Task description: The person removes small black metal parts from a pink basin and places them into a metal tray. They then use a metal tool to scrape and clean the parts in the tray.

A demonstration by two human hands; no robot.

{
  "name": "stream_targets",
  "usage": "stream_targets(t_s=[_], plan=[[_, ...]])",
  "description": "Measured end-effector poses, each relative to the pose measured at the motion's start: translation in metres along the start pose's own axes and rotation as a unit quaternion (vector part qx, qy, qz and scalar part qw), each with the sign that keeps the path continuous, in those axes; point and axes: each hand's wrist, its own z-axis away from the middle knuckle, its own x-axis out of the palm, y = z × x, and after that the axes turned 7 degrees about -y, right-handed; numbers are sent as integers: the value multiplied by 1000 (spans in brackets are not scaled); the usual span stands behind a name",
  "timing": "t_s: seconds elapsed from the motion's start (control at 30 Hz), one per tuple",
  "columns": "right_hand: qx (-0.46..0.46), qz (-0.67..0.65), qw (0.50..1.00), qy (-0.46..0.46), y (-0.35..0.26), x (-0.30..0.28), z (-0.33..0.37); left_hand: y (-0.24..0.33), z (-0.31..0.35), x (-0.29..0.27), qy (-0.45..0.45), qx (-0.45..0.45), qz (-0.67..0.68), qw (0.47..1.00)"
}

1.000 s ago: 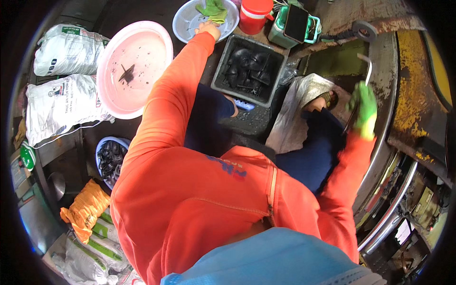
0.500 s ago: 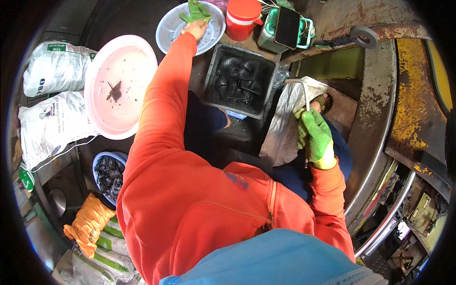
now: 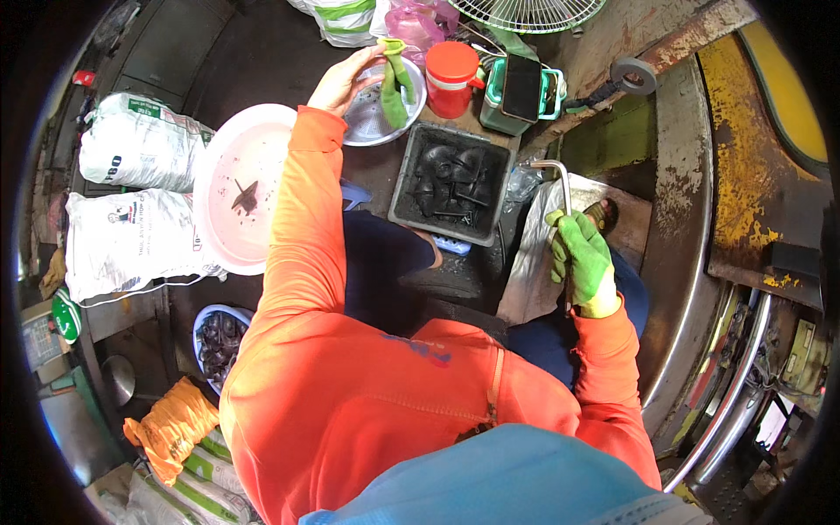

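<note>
My bare left hand [image 3: 348, 80] is up at the near-left rim of the blue-white plastic basket [image 3: 353, 131]. Its fingertips pinch a green work glove [image 3: 394, 94] by the yellowish cuff, and the glove hangs limp over the basket. A matching green glove covers my right hand [image 3: 584, 259], which is wrapped round a bent metal rod [image 3: 564, 179]. The rod stands upright in the fist, its bent end on top pointing left. Between the two hands sits a dark rectangular tub [image 3: 404, 179] with black molded-looking parts [image 3: 451, 179] inside.
A pink basin [image 3: 214, 206] holding a small dark piece stands to the left, beside white sacks [image 3: 144, 232]. Behind the tub are a red jug [image 3: 449, 83] and a green-grey container [image 3: 503, 109] with a phone [image 3: 522, 87] on it. Worn metal machinery [image 3: 700, 175] rises on the right.
My left hand has lifted the green glove from inside the basket, and it now dangles from the fingers. My right hand still grips the rod. The whole view has shifted slightly.
</note>
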Motion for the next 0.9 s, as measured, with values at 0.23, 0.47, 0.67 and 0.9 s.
stream_targets(t_s=[0.23, 0.47, 0.67, 0.9], plan=[[0, -31, 999, -13, -4, 1, 8, 21, -15, 3, 122, -21, 11, 992], [44, -56, 997, 3, -13, 4, -4, 96, -163, -46, 170, 75, 3, 982], [69, -48, 996, 26, -21, 0, -18, 99, -252, -73, 235, 133, 116, 956], [93, -59, 993, 38, -20, -6, -21, -55, -250, -82, 303, 35, 163, 938]])
